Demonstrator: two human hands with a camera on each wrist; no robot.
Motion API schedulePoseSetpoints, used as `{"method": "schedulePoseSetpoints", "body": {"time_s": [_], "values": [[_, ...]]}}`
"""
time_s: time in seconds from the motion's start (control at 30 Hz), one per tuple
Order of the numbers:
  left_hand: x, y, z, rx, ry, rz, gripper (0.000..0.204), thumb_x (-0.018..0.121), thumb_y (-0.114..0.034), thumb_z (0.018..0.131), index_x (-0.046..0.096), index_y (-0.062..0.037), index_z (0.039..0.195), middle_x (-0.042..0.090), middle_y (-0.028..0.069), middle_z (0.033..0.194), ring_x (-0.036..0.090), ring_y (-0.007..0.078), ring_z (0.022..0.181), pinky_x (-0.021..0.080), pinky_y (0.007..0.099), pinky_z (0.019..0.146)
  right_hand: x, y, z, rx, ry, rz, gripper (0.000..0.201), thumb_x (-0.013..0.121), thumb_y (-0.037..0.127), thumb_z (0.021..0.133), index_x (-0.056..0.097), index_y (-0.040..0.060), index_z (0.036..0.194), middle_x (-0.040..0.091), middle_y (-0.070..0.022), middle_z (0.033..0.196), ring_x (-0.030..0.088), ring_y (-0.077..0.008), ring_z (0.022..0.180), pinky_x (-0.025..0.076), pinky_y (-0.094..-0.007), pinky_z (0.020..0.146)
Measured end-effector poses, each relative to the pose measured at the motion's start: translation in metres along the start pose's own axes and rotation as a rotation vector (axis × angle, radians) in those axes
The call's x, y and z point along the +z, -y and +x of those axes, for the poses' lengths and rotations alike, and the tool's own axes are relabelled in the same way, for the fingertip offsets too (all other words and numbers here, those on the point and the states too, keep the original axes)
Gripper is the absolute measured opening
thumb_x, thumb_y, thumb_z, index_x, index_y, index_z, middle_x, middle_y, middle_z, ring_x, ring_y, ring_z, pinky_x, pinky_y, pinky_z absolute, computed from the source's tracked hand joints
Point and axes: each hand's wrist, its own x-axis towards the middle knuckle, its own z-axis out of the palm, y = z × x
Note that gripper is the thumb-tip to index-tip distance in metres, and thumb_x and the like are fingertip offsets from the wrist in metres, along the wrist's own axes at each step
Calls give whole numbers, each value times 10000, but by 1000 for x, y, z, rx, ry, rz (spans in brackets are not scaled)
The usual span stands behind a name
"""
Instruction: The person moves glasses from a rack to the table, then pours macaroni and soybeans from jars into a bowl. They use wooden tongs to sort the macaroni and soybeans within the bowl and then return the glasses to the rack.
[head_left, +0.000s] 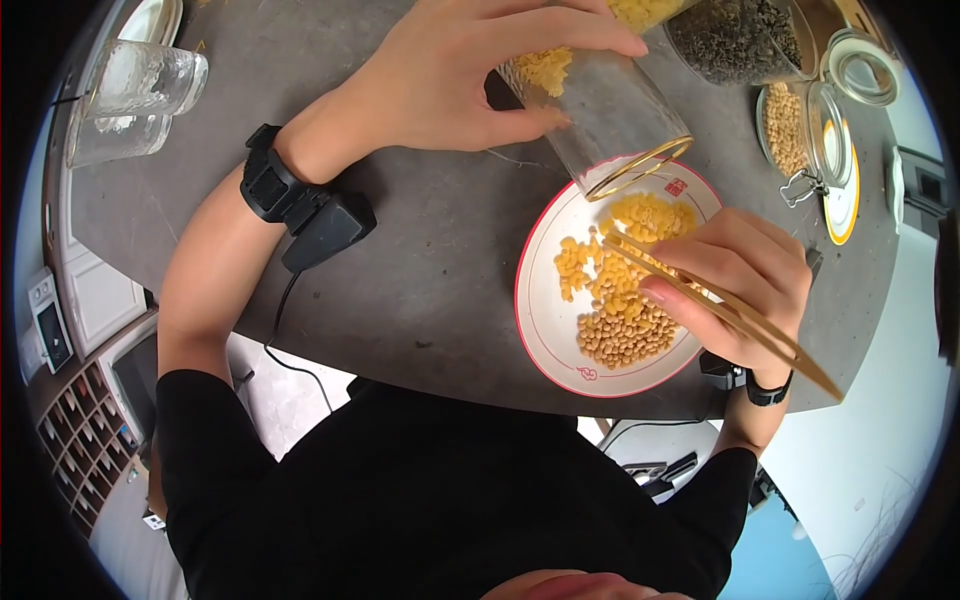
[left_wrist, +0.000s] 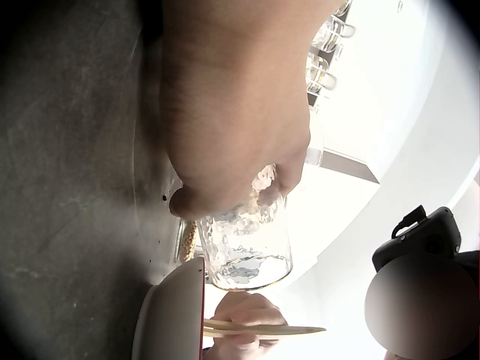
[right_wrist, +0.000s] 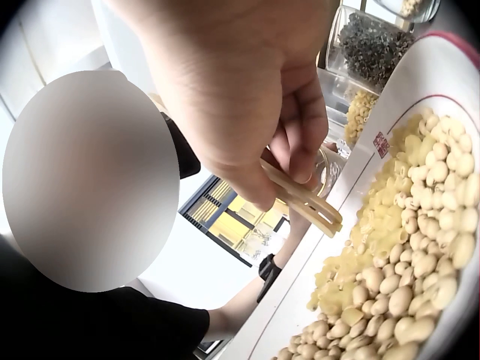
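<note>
My left hand (head_left: 450, 75) grips a clear gold-rimmed glass (head_left: 625, 120), fingers over its upper side and thumb along the lower. The glass lies tilted, its mouth over the far rim of a white red-edged plate (head_left: 545, 325). Small yellow pasta (head_left: 545, 72) sits toward the glass's base. On the plate, more pasta pieces (right_wrist: 386, 214) lie beside a heap of soybeans (head_left: 625, 340). Wooden chopsticks (head_left: 745, 318) are held in my right hand (head_left: 750, 270), their tips close together over the pasta. In the right wrist view, nothing shows between the chopstick tips (right_wrist: 326, 223).
Beyond the plate stand a container of dark dried leaves (head_left: 735, 40) and a clip-top jar of soybeans (head_left: 785, 130) with its lid (head_left: 862, 68) swung back. A yellow-rimmed plate (head_left: 845, 205) is by the right edge. Textured clear glasses (head_left: 150, 80) stand far left.
</note>
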Motion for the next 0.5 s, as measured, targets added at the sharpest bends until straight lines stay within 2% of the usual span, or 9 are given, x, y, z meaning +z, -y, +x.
{"method": "schedulePoseSetpoints", "body": {"time_s": [0.07, 0.13, 0.2, 0.27, 0.3, 0.33, 0.4, 0.43, 0.5], "values": [[1, 0, 0, 6, -19, -28, 593, 805, -155, 792, 643, -129, 1363, 612, 109, 1288, 571, 320, 1176, 466, 446, 1024, -2, 2, -1, 32, 17, 54, 308, 889, 167, 699, 744, 37, 937, 676, -77, 778, 670, -206, 653, 522, -330, 532], [-2, -2, 2, 11, 24, 25, 594, 809, -153, 789, 646, -129, 1360, 613, 108, 1289, 572, 321, 1176, 464, 447, 1025, -2, 4, -1, 56, -163, 139, 332, 887, 170, 717, 749, 28, 984, 707, -107, 826, 687, -221, 682, 535, -328, 535], [-3, -3, 3, 4, 28, 25, 596, 811, -149, 784, 648, -129, 1357, 613, 108, 1288, 571, 320, 1176, 464, 447, 1024, -3, 2, 1, -16, -209, 141, 357, 887, 173, 731, 737, 8, 1010, 716, -138, 861, 692, -249, 701, 545, -326, 544], [-2, -3, 3, -5, 34, 20, 599, 813, -145, 778, 650, -128, 1354, 613, 108, 1288, 571, 319, 1177, 464, 446, 1023, -1, -6, -3, -41, -291, 136, 426, 816, 354, 880, 692, -21, 1041, 713, -184, 905, 666, -248, 688, 492, -332, 602], [0, -3, 3, 1, 21, 17, 602, 814, -140, 772, 651, -127, 1351, 613, 108, 1287, 570, 318, 1176, 463, 445, 1022, -1, 0, 7, -105, -284, 117, 362, 883, 206, 734, 743, 15, 1009, 716, -118, 863, 684, -254, 699, 534, -328, 549], [0, -3, 3, 8, 7, 17, 605, 816, -135, 765, 653, -127, 1348, 613, 108, 1287, 569, 317, 1176, 463, 444, 1021, -1, 1, 6, -107, -285, 117, 362, 883, 206, 734, 743, 15, 1009, 716, -118, 863, 684, -254, 699, 534, -328, 549], [-2, -4, 3, 0, 16, 15, 608, 816, -135, 763, 653, -127, 1349, 613, 108, 1285, 570, 316, 1176, 463, 442, 1021, -1, 3, 1, 58, -112, 67, 333, 883, 215, 724, 756, 36, 974, 707, -88, 834, 681, -243, 704, 523, -330, 548], [-3, -4, 4, -7, 23, 10, 610, 816, -134, 761, 652, -127, 1349, 614, 108, 1284, 570, 315, 1176, 462, 441, 1020, 0, 1, -2, 67, -56, 54, 376, 897, 237, 706, 739, -4, 948, 695, -122, 834, 665, -256, 691, 495, -338, 579], [-1, -1, 1, -5, 15, 6, 608, 815, -138, 763, 652, -127, 1349, 615, 108, 1282, 571, 316, 1174, 463, 441, 1018, 3, 0, 0, 59, -24, 36, 369, 895, 230, 708, 741, -4, 948, 695, -122, 837, 668, -259, 697, 498, -340, 585]]}}
